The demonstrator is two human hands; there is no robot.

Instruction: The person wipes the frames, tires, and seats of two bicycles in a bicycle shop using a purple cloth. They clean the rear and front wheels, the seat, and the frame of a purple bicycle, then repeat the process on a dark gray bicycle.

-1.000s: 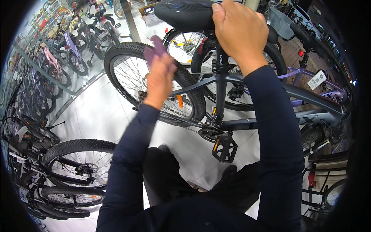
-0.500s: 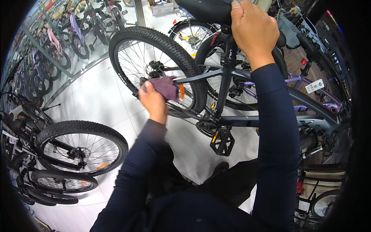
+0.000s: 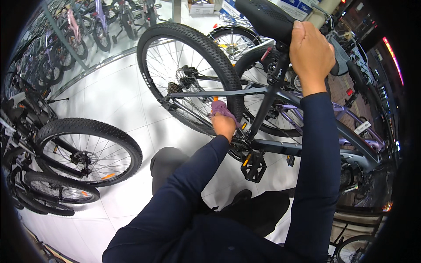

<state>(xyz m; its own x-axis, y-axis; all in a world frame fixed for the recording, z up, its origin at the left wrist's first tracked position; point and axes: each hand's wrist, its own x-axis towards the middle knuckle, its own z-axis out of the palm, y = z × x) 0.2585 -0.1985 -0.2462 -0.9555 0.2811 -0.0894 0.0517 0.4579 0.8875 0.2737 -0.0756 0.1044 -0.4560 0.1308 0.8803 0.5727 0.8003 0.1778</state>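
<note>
A dark grey bicycle (image 3: 258,115) stands before me, its rear wheel (image 3: 147,72) toward the far left. My right hand (image 3: 312,55) is closed round the nose of its black saddle (image 3: 265,18). Lower down, my left hand (image 3: 224,125) grips a purple cloth (image 3: 221,108), bunched against the lower rear frame tube by the tyre, just behind the crank. The cloth hides part of that tube, and the fingers are partly covered. A black pedal (image 3: 253,167) with orange reflectors hangs below the frame. The rear sprockets (image 3: 174,89) show at the wheel's hub.
Another bicycle's wheel (image 3: 87,151) stands on the white tiled floor at the left, with more wheels beside it. A purple bicycle (image 3: 337,109) is close behind the grey one. Small bicycles line the far left behind a glass partition (image 3: 66,39). Cardboard boxes (image 3: 201,7) sit at the back.
My left hand has moved with the cloth from the upper rear frame tube near the hub, right and down toward the crank. My right hand stays on the saddle; the view has shifted slightly.
</note>
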